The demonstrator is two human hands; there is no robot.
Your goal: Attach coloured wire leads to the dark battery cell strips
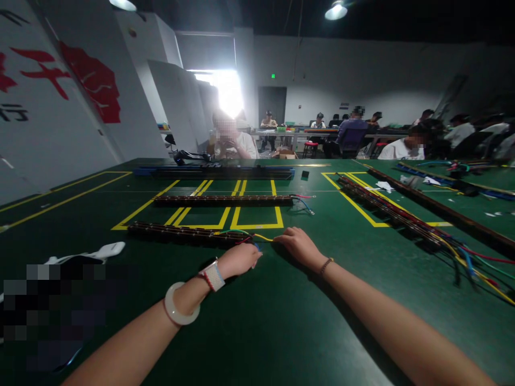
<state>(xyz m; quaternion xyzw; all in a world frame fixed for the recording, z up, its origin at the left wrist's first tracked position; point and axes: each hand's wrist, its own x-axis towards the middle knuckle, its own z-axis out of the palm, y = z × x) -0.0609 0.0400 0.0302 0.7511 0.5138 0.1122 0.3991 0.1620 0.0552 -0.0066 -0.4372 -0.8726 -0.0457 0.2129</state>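
Leftward, a white wall (40,155) carries a red emblem (94,80); below it, a white strap-like piece (108,250) lies on the broad green tabletop (257,332), its neighbour blurred out. Next, a long dark strip with ridged sides (169,230) lies along the near edge of the yellow tape outlines (257,227), a similar dark strip (221,201) behind it. Beyond the table sits a person in white (245,146) before a glaring bright opening (231,91). The left hand (240,258) rests by the front strip's right end, fingers curled; whether they grip anything cannot be told. Just right of it, the right hand (298,244) has its fingertips closed on a thin yellow wire (263,237) running from that strip. Farther right, under a hanging lamp (336,10), people sit at distant benches, and a dark strip with coloured wires (386,209) slants across the table.
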